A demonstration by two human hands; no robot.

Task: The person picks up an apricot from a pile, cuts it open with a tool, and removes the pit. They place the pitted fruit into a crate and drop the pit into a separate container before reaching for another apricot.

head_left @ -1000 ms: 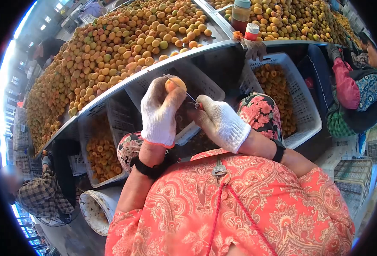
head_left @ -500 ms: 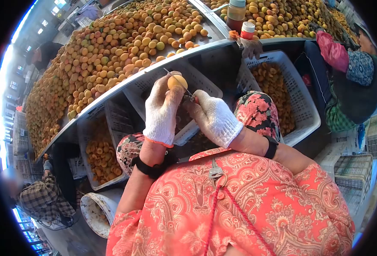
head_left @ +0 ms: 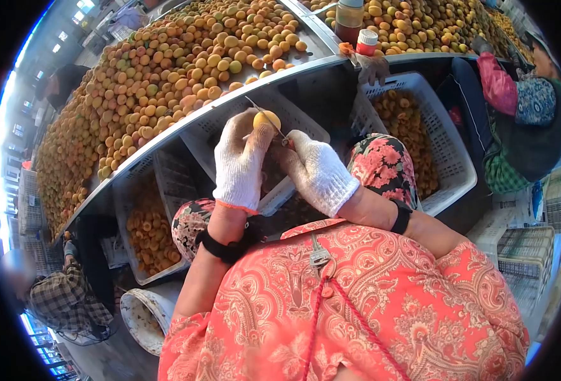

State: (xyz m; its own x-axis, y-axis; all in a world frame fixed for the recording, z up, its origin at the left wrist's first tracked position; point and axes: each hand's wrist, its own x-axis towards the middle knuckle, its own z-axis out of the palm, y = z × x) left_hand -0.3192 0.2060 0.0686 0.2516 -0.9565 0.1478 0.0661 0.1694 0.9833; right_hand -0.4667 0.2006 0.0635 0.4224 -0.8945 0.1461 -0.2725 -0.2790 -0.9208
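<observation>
left hand (head_left: pixel 241 162) in a white glove: fingers wrapped around a yellow fruit (head_left: pixel 266 119) at the fingertips | right hand (head_left: pixel 316 170), white glove: fingers closed tight on a thin knife (head_left: pixel 265 117), blade lying across the fruit | white basket (head_left: pixel 306 127) just past the fingers

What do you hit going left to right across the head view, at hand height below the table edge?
Crate of cut fruit → left hand, gripping an apricot → right hand, holding a knife to it → fuller white crate → co-worker's sleeve.
</observation>
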